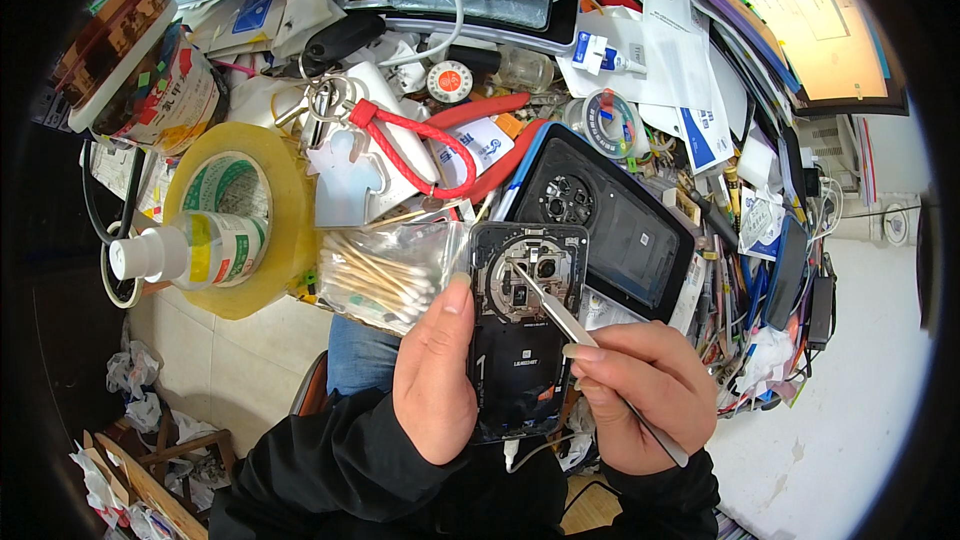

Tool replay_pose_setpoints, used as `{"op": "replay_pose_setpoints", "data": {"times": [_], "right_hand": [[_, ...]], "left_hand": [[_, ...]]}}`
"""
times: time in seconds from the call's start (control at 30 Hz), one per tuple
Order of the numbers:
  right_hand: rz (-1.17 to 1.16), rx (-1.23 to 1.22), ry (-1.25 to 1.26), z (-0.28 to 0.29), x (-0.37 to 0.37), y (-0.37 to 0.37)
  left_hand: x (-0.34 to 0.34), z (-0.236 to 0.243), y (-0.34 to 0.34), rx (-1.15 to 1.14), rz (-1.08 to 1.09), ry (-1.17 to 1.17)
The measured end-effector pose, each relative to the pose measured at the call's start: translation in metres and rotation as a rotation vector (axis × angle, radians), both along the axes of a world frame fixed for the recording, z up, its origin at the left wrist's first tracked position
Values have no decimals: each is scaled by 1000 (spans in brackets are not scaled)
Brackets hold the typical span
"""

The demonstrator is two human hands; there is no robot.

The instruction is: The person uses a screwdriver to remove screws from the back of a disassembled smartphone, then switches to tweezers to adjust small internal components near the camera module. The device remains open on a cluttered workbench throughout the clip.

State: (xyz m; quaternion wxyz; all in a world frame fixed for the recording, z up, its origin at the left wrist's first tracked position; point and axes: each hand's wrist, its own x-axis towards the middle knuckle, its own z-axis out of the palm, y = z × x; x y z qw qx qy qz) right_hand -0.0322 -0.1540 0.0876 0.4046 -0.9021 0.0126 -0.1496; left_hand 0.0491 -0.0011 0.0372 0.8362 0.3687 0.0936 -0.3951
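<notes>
My left hand [437,377] grips a black smartphone [520,345] by its left edge, thumb along the side. The phone's back is off, baring a round camera section at the top and a dark battery area below. A white cable [511,453] is plugged into its bottom end. Between the thumb and fingers of my right hand [645,390] is a pair of metal tweezers [566,319]. Their tips reach over the camera section; whether they touch it I cannot tell. Behind the phone lies a detached dark phone back cover [625,230] with a round camera opening.
A bag of cotton swabs [385,275] lies left of the phone. Beyond it are a roll of yellow tape [195,275] with a spray bottle [190,252] against it, and keys on a red strap [465,165]. Loose tools and papers crowd the right side. A monitor [815,25] stands far right.
</notes>
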Motion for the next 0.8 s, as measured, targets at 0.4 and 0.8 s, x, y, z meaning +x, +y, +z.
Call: {"op": "replay_pose_setpoints", "data": {"times": [0.4, 0.8], "right_hand": [[79, 88, -19, 4, -3, -2], [70, 120, -19, 0, -5, -2]], "left_hand": [[0, 0, -1, -74, 44, 86], [-1, 3, -2, 1, 17, 75]]}}
